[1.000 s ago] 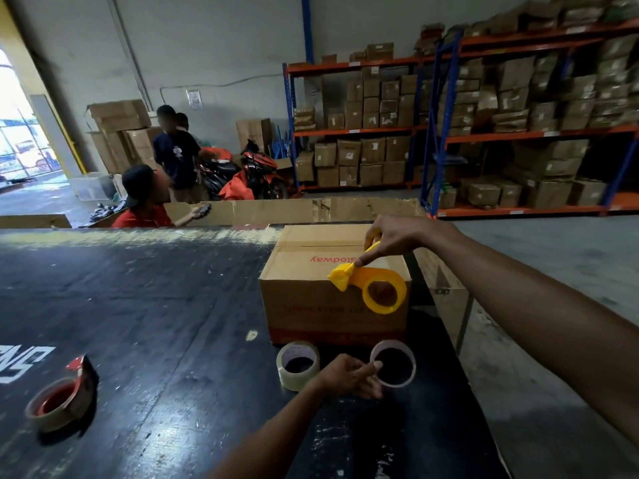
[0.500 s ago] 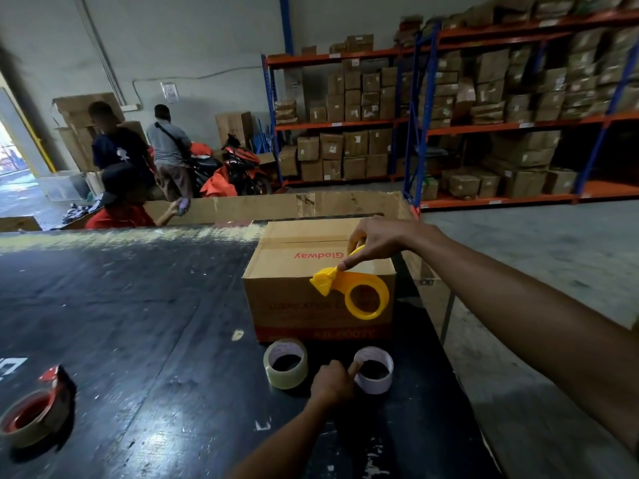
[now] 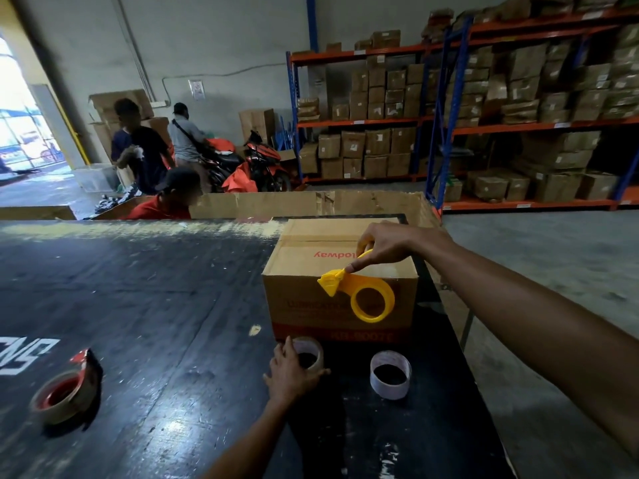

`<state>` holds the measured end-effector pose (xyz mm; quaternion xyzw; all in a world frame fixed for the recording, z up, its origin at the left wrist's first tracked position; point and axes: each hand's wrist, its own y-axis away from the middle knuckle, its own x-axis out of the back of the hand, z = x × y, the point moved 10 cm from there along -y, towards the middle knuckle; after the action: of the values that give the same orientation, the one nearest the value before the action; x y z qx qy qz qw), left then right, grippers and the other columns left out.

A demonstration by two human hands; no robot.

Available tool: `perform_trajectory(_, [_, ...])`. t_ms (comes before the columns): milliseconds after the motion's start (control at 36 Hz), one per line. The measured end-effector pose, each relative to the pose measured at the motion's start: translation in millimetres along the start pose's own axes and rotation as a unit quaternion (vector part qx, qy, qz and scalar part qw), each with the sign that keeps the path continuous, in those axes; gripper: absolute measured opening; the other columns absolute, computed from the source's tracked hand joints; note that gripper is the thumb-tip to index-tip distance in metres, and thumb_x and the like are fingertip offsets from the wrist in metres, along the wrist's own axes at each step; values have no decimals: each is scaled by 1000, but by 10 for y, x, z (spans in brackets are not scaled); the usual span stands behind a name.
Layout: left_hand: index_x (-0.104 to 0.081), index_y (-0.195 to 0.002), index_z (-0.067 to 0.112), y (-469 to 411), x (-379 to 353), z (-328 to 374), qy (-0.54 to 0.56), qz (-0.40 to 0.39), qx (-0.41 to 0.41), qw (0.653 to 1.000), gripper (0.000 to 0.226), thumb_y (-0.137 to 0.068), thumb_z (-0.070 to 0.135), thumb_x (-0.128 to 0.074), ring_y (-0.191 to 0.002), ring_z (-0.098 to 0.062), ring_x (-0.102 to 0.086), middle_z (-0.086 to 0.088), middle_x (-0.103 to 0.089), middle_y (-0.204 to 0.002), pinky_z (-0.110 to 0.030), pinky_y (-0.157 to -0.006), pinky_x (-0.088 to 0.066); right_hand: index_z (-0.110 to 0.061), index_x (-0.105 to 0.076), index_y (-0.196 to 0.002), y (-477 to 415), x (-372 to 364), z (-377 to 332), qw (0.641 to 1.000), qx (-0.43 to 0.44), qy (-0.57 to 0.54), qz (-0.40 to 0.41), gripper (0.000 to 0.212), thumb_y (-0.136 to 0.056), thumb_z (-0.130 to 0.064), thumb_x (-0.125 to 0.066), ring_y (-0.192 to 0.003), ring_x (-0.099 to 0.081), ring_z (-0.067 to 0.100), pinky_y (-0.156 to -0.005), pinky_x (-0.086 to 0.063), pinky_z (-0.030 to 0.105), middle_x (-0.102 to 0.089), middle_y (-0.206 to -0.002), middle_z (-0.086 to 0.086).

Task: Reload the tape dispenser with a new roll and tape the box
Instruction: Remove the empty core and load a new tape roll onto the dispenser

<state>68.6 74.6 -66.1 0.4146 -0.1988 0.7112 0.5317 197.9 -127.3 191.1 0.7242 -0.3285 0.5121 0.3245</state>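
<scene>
A closed cardboard box (image 3: 311, 267) stands on the black table (image 3: 155, 305). My right hand (image 3: 390, 247) holds the empty yellow tape dispenser (image 3: 371, 299) by its handle, hanging in front of the box's near face. Just before the box sits a clear tape roll (image 3: 309, 352); my left hand (image 3: 292, 373) is wrapped around its near side. To the right of it a thin white empty core (image 3: 390, 375) stands alone on the table.
A red dispenser with a brown tape roll (image 3: 65, 392) lies at the table's near left. The table's right edge runs close past the box. Cardboard sheets line the far edge. Three people and a motorbike (image 3: 262, 160) are behind; box-filled shelves (image 3: 518, 126) stand right.
My left hand left the white empty core and moved left onto the clear tape roll. The right hand still holds the yellow dispenser at the box. The head camera shifted.
</scene>
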Motion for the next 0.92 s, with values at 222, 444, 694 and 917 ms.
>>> perform_trajectory(222, [-22, -157, 21, 257, 149, 179, 37, 98, -103, 989, 107, -73, 61, -74, -139, -26, -42, -3, -32, -158, -46, -110, -40, -19, -75, -112, -13, 4, -133, 1000, 17, 10, 5, 67, -75, -75, -69, -103, -61, 18, -86, -56, 40, -70, -112, -1])
perform_trajectory(444, [-26, -155, 13, 795, 582, 951, 213, 246, -224, 919, 114, -66, 50, -86, -145, -10, -28, -1, -32, -156, -21, -119, -24, -26, -74, -100, -56, 128, -174, 1000, 6, 3, 28, 66, -68, -83, -66, -96, -61, 15, -81, -56, 40, -68, -101, -6])
perform_trajectory(694, [-29, -151, 15, 990, 889, 1428, 327, 309, -229, 863, 109, -65, 47, -87, -140, -17, -36, -2, -36, -148, -46, -117, -39, -22, -70, -118, 107, 477, -291, 994, 7, 20, 106, 64, -78, -72, -68, -103, -60, 19, -78, -54, 36, -66, -118, 2])
perform_trajectory(917, [-28, -149, 20, 1054, 972, 1591, 356, 322, -256, 839, 108, -65, 47, -91, -140, -18, -39, -1, -37, -146, -49, -114, -41, -24, -63, -128, 270, 732, -184, 983, -8, 64, 172, 67, -79, -69, -71, -116, -57, 25, -82, -49, 36, -62, -133, 5])
